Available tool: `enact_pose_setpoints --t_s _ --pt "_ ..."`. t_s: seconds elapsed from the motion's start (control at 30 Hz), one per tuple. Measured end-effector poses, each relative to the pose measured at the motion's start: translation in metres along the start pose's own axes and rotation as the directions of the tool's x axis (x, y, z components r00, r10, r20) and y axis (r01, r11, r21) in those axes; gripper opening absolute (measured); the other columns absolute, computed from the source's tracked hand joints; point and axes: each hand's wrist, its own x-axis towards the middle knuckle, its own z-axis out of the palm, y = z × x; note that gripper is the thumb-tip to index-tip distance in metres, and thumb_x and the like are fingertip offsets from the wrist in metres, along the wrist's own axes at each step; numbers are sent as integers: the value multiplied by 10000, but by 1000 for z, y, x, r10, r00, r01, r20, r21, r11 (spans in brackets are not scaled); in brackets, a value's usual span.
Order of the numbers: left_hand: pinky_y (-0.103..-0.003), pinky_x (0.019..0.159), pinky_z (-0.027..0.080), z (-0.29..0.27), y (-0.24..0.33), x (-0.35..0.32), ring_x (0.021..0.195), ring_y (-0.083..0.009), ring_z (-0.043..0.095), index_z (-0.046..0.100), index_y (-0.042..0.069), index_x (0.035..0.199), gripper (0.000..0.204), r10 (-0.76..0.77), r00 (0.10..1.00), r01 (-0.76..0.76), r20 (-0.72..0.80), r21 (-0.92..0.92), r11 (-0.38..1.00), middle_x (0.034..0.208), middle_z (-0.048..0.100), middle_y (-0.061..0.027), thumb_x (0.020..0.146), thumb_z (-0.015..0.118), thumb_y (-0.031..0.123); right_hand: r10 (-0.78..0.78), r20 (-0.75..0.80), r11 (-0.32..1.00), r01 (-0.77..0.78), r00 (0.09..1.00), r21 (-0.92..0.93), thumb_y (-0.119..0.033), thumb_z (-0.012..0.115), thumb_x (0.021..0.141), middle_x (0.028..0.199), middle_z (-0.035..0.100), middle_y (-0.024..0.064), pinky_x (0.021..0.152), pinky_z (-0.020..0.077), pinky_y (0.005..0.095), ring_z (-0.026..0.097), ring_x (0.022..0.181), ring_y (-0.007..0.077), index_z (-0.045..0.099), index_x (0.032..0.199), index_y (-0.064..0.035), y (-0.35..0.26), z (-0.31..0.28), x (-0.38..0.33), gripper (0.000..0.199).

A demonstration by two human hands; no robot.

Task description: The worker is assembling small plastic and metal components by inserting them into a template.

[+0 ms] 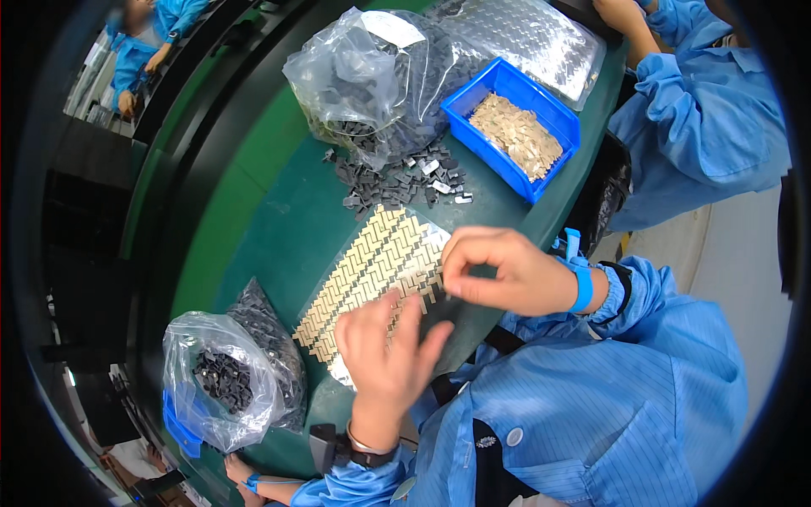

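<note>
A clear tray (372, 253) filled with small beige parts in a herringbone pattern lies on the green table in front of me. My left hand (390, 355) rests flat on the tray's near end, fingers spread over the parts. My right hand (498, 270) hovers at the tray's right edge with thumb and fingertips pinched together; whether a small part sits between them I cannot tell. A heap of small dark grey parts (397, 179) lies just beyond the tray.
A blue bin (541, 106) of beige parts stands at the far right, beside a big clear bag (372, 76) of dark parts. Another bag (221, 384) of dark parts sits at the left. A person in blue (701, 118) sits at the right.
</note>
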Motion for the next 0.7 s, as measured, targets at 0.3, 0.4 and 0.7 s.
enact_pose_setpoints --t_s 0.3,0.4,0.7 --pt "-342 800 464 50 -87 61 919 -310 585 590 -9 1064 368 -303 952 303 -53 -2 953 1030 589 -171 706 669 29 -3 -127 998 12 992 66 -75 591 836 845 537 47 668 431 246 520 748 103 580 824 5 3 -1 -3 82" --pt "-368 796 461 63 -95 67 919 -300 565 632 -4 974 228 -268 959 266 90 34 963 987 611 -140 753 592 37 -3 -132 998 10 991 58 -64 596 830 845 536 52 666 433 247 523 743 105 579 824 10 3 -6 -5 76" --pt "-328 650 490 68 -95 59 744 -290 613 645 -17 909 213 -184 982 183 -27 -46 982 862 632 -154 697 652 -14 9 -117 996 1 993 85 -53 598 818 842 544 49 665 435 251 532 746 112 592 831 11 7 -7 -1 66"
